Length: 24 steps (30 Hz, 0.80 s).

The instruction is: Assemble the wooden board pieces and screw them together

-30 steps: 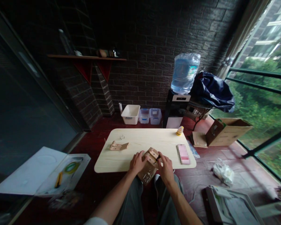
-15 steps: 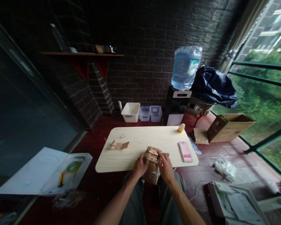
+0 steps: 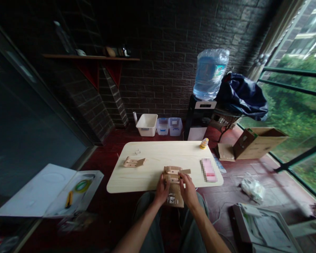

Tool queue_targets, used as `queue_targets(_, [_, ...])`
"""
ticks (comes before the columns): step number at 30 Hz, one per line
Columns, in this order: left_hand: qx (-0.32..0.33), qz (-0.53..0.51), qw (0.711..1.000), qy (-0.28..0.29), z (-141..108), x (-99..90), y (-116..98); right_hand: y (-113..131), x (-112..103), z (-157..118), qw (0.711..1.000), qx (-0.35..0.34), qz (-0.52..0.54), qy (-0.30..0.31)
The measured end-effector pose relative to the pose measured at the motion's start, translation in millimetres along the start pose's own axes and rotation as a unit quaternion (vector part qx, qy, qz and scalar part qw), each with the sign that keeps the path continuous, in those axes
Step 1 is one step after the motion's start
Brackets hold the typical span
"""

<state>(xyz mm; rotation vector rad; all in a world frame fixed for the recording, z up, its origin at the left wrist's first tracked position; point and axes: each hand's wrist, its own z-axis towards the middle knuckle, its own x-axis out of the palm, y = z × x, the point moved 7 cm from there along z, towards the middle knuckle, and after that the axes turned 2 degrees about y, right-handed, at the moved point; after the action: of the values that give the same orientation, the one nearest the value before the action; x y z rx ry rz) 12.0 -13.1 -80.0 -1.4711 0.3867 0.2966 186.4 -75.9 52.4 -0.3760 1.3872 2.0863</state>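
A small wooden assembly of rounded bars with dark holes lies at the table's near edge, over a piece of taped brown cardboard that hangs down toward my lap. My left hand is closed on the left side of the assembly, thumb at its near bar. My right hand is closed at its right end, fingertips pinched together; what sits between them is too small to make out. A flat wooden plate juts out just beyond the right fingers. A similar wooden assembly stands to the left.
Several small screws lie on the pale table. A pink pixelated item and a small yellow-based bottle are at the right. Storage bins and a water dispenser stand behind. An open white case is at the left.
The assembly and cardboard have turned to lie straighter in front of me. Both hands have shifted slightly with them, still at either side.
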Motion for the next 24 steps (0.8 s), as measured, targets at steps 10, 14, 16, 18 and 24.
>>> queue_targets(10, [0.033, -0.004, 0.997, -0.068, -21.3, 2.8, 3.7, -9.5, -8.9, -26.4, 1.0, 0.026, 0.001, -0.006])
queue_targets(14, [0.038, 0.005, 0.997, -0.069, -22.5, 5.8, 3.6, -7.0, -11.3, -37.0, 1.0, 0.018, 0.006, -0.005])
queue_targets(16, [0.039, 0.007, 0.997, -0.069, -23.7, 7.2, 2.9, -6.1, -12.8, -40.4, 1.0, 0.011, 0.008, -0.015])
queue_targets(18, [0.045, 0.008, 0.997, -0.067, -24.9, 8.1, 0.8, -6.3, -13.9, -42.4, 1.0, 0.008, 0.007, -0.024])
queue_targets(24, [0.052, 0.015, 0.996, -0.064, -26.5, 6.0, -5.4, -7.0, -15.2, -42.5, 1.0, -0.001, -0.019, -0.024])
